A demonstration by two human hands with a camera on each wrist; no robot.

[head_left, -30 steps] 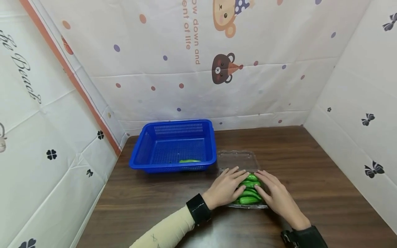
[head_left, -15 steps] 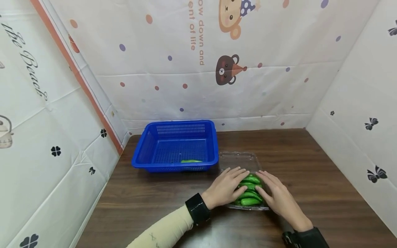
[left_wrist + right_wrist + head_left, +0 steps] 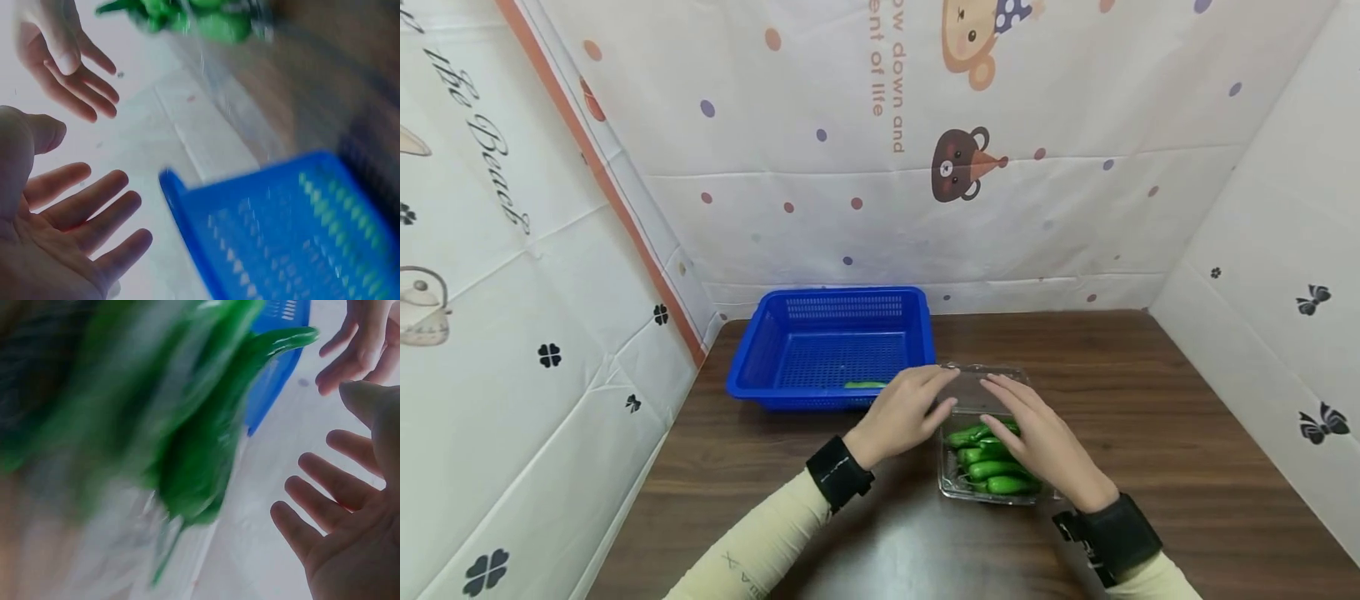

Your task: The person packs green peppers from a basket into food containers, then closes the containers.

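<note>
Several green chili peppers (image 3: 1000,468) fill a clear plastic box (image 3: 952,492) on the table. The box's transparent lid (image 3: 968,390) lies folded back at its far side. My left hand (image 3: 901,418) hovers to the left of the lid, overlapping the blue basket's corner in the head view, fingers spread and holding nothing. Over the box's right part hangs my right hand (image 3: 1037,440), fingers extended toward the lid; it covers some peppers. In the right wrist view, the peppers (image 3: 203,447) appear large and blurred beside the open palm.
A blue perforated plastic basket (image 3: 752,392) stands at the back left of the brown wooden table (image 3: 1135,400). One green pepper (image 3: 863,385) lies inside it, near the front wall. Printed white sheets (image 3: 790,233) enclose the table at the back and sides.
Both hands have come off the peppers and moved away toward the lid; the left hand has also shifted left. More of the box and peppers now shows. The basket stays put.
</note>
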